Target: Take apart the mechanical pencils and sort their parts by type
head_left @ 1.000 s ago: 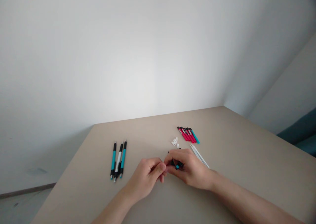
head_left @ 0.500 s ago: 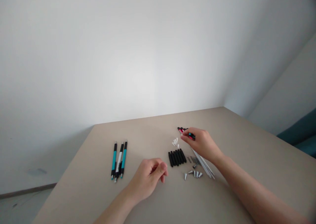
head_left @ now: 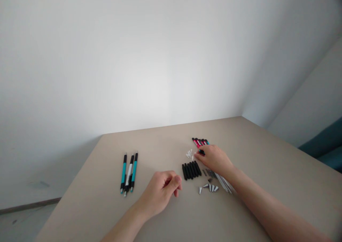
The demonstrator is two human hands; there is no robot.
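Note:
My right hand (head_left: 213, 158) is closed, thumb and fingers pinched, on a pen barrel (head_left: 201, 152); only its dark teal end shows. It hovers right beside the small white plastic parts (head_left: 189, 153). Behind it lies a row of pink, teal and black pen barrels (head_left: 199, 141). My left hand (head_left: 164, 190) rests on the table with its fingers curled in, and nothing shows in it. Close to its right lie several black rubber grips (head_left: 191, 170), side by side. Silver cone tips (head_left: 212, 188) and small springs (head_left: 208, 173) sit under my right forearm's left side.
On the left, several pens (head_left: 123, 172), teal, white and black, lie together on the beige table (head_left: 88, 199). Thin white refills (head_left: 224, 183) are partly covered by my right arm. A white wall (head_left: 160, 57) stands behind; a teal cloth (head_left: 326, 142) is at the right.
My right hand has come down and slightly nearer, from the row of pen barrels to the small white parts, still with the barrel in it. My left hand has stayed put.

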